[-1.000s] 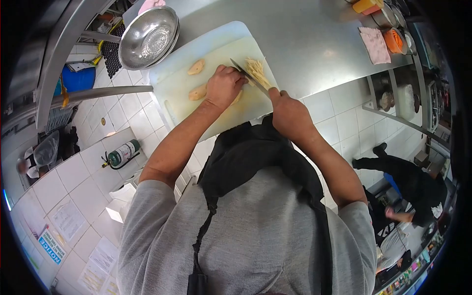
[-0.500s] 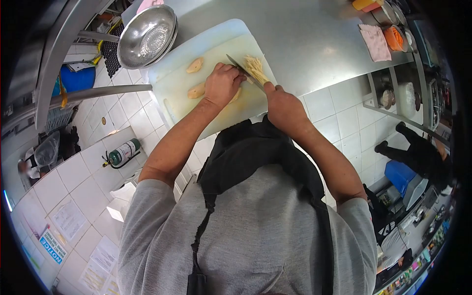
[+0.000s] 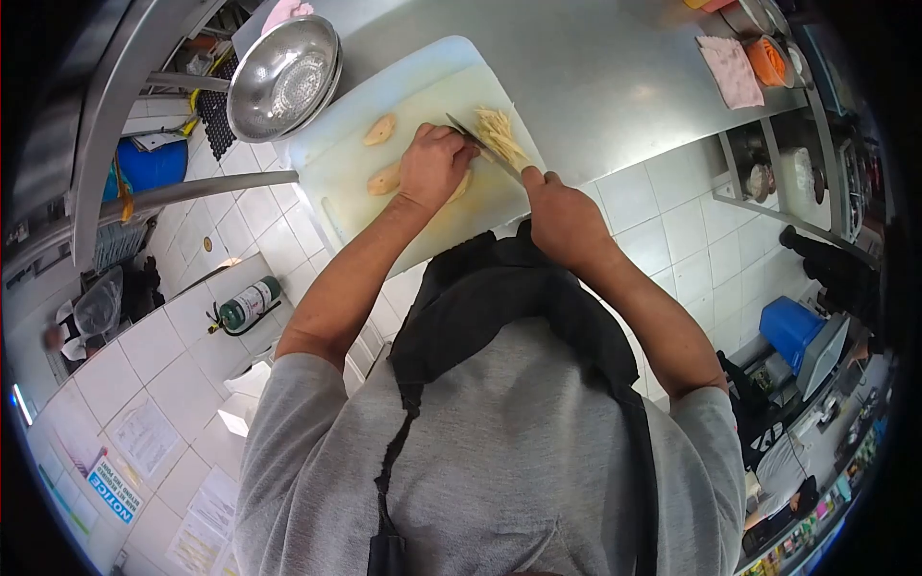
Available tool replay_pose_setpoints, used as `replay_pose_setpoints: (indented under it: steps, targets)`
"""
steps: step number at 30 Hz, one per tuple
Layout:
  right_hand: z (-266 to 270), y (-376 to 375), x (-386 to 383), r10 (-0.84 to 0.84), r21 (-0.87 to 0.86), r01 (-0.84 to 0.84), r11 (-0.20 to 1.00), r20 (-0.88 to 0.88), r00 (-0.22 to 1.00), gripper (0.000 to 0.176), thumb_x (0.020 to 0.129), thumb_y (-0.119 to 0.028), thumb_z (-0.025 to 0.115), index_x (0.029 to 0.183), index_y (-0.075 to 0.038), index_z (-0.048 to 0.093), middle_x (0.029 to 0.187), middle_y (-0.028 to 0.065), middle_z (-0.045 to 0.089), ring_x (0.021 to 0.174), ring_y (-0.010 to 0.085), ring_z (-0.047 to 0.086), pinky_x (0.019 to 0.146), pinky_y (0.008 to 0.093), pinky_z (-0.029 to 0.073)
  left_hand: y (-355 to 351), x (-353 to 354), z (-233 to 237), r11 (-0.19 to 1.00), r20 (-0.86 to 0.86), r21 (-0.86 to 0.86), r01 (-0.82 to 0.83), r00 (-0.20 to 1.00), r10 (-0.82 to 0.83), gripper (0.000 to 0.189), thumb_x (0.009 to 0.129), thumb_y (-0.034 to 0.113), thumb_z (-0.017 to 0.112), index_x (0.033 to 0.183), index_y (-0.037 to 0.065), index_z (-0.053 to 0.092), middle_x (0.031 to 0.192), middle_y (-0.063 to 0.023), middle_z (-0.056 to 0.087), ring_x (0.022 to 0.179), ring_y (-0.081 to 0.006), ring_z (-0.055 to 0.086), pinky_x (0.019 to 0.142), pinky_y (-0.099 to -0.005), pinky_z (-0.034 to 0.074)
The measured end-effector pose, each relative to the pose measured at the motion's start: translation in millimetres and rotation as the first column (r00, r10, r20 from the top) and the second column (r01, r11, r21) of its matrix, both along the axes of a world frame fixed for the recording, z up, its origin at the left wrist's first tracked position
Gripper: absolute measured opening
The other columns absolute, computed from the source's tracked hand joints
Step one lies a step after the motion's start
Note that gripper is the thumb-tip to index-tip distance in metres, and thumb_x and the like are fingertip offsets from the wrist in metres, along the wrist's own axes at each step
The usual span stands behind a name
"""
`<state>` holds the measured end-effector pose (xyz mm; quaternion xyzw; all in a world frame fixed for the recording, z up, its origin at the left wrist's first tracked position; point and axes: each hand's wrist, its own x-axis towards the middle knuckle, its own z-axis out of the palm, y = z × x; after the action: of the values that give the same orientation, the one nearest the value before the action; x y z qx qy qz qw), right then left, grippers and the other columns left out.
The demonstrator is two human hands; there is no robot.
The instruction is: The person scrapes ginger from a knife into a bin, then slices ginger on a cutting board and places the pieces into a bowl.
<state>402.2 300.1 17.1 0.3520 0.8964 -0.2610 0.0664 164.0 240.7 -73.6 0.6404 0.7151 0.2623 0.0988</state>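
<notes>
A knife [image 3: 488,144] is in my right hand [image 3: 565,213], its blade slanting up and left across the cutting board [image 3: 423,96]. My left hand [image 3: 434,165] is closed, fingertips pressed down beside the blade on a food piece mostly hidden under them. Thin pale yellow strips [image 3: 499,132] are heaped along the blade's far side. One light brown oval piece [image 3: 379,130] lies at the upper left of the board, and another [image 3: 384,180] rests just left of my left hand. Part of a yellowish piece [image 3: 461,186] shows below my fingers.
Nested metal bowls [image 3: 285,79] stand at the board's upper left corner. A pink cloth [image 3: 732,73] and an orange-filled container [image 3: 768,62] are at the right of the steel table [image 3: 595,86]. Other people are at the far right and far left.
My right hand and the knife have shifted slightly right and down. My left hand stays at nearly the same place. The person at the right has moved farther toward the edge of view.
</notes>
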Motion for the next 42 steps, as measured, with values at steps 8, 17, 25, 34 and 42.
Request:
replay_pose_setpoints:
  steps: [8, 17, 25, 34, 42]
  targets:
    - [2.6, -0.6, 1.3, -0.015, -0.004, 0.015, 1.0, 0.014, 1.0, 0.033, 0.089, 0.003, 0.059, 0.121, 0.003, 0.05, 0.099, 0.0288, 0.07, 0.085, 0.0489, 0.076, 0.074, 0.054, 0.064, 0.6, 0.1, -1.3, 0.999, 0.062, 0.019, -0.034, 0.998, 0.033, 0.007, 0.086, 0.014, 0.084, 0.091, 0.01, 0.083, 0.093, -0.0065, 0.076, 0.098, -0.0339, 0.068, 0.088, -0.0448, 0.057]
    - [8.5, 3.7, -3.1, 0.017, -0.011, -0.017, 1.0, 0.025, 1.0, 0.032, 0.09, 0.003, 0.058, 0.121, 0.003, 0.05, 0.101, 0.0283, 0.07, 0.087, 0.0486, 0.076, 0.076, 0.0534, 0.064, -1.4, -2.8, -5.2, 0.999, 0.086, 0.028, -0.016, 0.996, 0.013, 0.007, 0.085, 0.009, 0.081, 0.092, 0.01, 0.084, 0.094, -0.0069, 0.076, 0.099, -0.0342, 0.068, 0.089, -0.0447, 0.057]
    - [-0.7, 9.0, -4.8, 0.076, 0.094, -0.074, 0.993, -0.018, 0.997, 0.025, 0.093, 0.0, 0.06, 0.116, 0.002, 0.052, 0.097, 0.0257, 0.07, 0.081, 0.043, 0.077, 0.072, 0.0489, 0.065, -0.6, -3.1, -4.6, 0.999, 0.082, 0.041, -0.02, 0.996, 0.016, 0.007, 0.084, 0.008, 0.08, 0.09, 0.011, 0.083, 0.094, -0.0065, 0.076, 0.098, -0.0341, 0.068, 0.089, -0.0441, 0.057]
    - [-1.9, 9.4, -9.1, 0.041, -0.004, -0.041, 0.999, 0.0, 0.999, 0.031, 0.09, 0.003, 0.058, 0.119, 0.002, 0.049, 0.101, 0.0293, 0.07, 0.087, 0.0499, 0.075, 0.077, 0.0558, 0.063, -0.5, -1.1, -7.7, 0.998, 0.106, 0.068, -0.016, 0.994, 0.009, 0.009, 0.083, 0.005, 0.08, 0.09, 0.01, 0.083, 0.092, -0.0063, 0.074, 0.095, -0.0339, 0.066, 0.087, -0.0438, 0.057]
    - [-10.4, 8.8, -11.8, 0.012, -0.021, -0.012, 1.0, 0.0, 1.0, 0.029, 0.09, 0.003, 0.056, 0.119, 0.002, 0.05, 0.099, 0.0291, 0.07, 0.088, 0.0499, 0.075, 0.078, 0.0554, 0.063, -2.7, -3.6, -5.5, 0.997, 0.124, 0.075, 0.005, 0.992, -0.014, 0.009, 0.085, 0.003, 0.078, 0.091, 0.009, 0.083, 0.092, -0.0078, 0.074, 0.095, -0.0338, 0.066, 0.086, -0.0441, 0.057]
